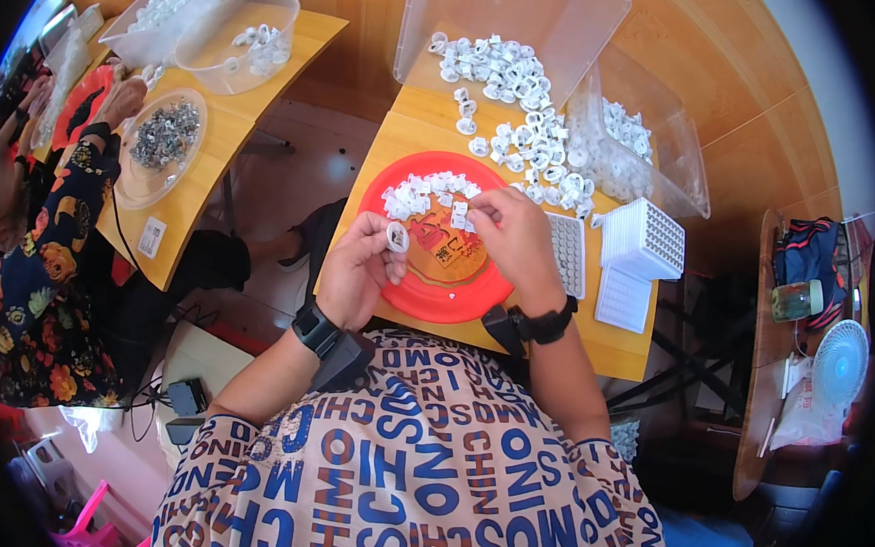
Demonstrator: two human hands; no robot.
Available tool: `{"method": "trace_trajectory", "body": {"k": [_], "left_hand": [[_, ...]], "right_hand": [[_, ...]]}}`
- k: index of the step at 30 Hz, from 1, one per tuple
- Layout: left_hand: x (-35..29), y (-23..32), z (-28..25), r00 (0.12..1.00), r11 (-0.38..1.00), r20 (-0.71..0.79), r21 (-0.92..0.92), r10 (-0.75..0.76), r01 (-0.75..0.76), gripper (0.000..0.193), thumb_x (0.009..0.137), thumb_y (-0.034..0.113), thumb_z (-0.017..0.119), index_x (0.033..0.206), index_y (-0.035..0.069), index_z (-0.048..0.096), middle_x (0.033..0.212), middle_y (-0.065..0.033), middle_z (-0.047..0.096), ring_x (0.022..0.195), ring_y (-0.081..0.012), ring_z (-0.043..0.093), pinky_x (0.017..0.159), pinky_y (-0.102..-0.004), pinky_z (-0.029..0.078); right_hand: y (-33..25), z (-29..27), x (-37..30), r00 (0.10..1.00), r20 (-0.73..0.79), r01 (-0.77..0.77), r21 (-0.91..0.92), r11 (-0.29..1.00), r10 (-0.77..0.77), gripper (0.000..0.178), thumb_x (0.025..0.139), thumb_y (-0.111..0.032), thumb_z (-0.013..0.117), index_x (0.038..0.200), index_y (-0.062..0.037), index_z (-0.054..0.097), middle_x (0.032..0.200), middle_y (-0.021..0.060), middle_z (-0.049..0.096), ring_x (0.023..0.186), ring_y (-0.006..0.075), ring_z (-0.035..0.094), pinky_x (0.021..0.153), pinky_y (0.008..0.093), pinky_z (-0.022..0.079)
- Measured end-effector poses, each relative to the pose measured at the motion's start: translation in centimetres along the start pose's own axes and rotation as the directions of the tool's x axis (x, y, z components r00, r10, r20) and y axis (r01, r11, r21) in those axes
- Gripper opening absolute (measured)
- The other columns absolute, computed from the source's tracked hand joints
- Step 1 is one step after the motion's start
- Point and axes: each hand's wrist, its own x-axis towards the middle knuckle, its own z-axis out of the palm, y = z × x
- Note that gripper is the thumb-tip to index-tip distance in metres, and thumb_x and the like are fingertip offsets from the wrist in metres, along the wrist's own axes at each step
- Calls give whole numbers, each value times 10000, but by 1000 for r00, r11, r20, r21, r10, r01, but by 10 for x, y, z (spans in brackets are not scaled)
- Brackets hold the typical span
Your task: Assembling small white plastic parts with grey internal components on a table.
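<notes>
Over a red round tray point(426, 305) with a printed middle, my left hand point(353, 266) grips a small white round plastic part point(397, 236) between thumb and fingers, its dark centre facing right. Just above the tray's right half, my right hand point(518, 236) has its thumb and fingertips pinched together beside small white rectangular plastic pieces point(459, 215). Whether one of those pieces is between the fingertips cannot be made out. More small white pieces point(410, 194) lie heaped along the tray's far side. One tiny white bit point(451, 296) rests near the tray's front rim.
Loose white round parts point(536, 139) spread across the table behind the tray. A clear bin point(679, 168) and stacked white trays point(645, 241) stand at the right. On the left table, a co-worker's hand point(120, 104) is beside a bowl of metal bits point(165, 135).
</notes>
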Motion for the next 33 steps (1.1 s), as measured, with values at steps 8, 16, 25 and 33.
{"method": "trace_trajectory", "body": {"k": [8,16,25,33], "left_hand": [[-1,2,-4,999,999,16,-32,-31,32,73,935,110,461,985,62,484,851,-80,587,703,-161,570,636,-271,483],[1,-4,0,996,996,26,-19,-87,88,67,926,106,460,971,63,483,829,-80,582,682,-161,559,634,-270,475],[0,-7,3,991,991,29,19,-131,130,69,921,111,462,969,65,481,823,-75,578,685,-160,555,635,-272,472],[2,-8,4,989,989,35,16,-147,146,66,922,113,467,971,72,483,837,-73,585,704,-161,564,631,-275,477]], "right_hand": [[-3,17,5,977,204,136,-411,901,-55,175,763,-150,689,898,-48,650,899,144,624,899,317,599,774,414,497],[10,24,1,977,176,178,-346,921,-122,157,755,-105,674,889,-41,622,888,143,609,901,322,597,772,418,494],[13,22,0,983,171,98,-204,974,-63,130,751,-84,653,871,-53,614,903,134,595,885,325,592,764,430,482],[21,27,2,981,169,116,-148,982,-91,132,743,-74,659,859,-46,601,863,132,595,846,322,597,745,426,480]]}}
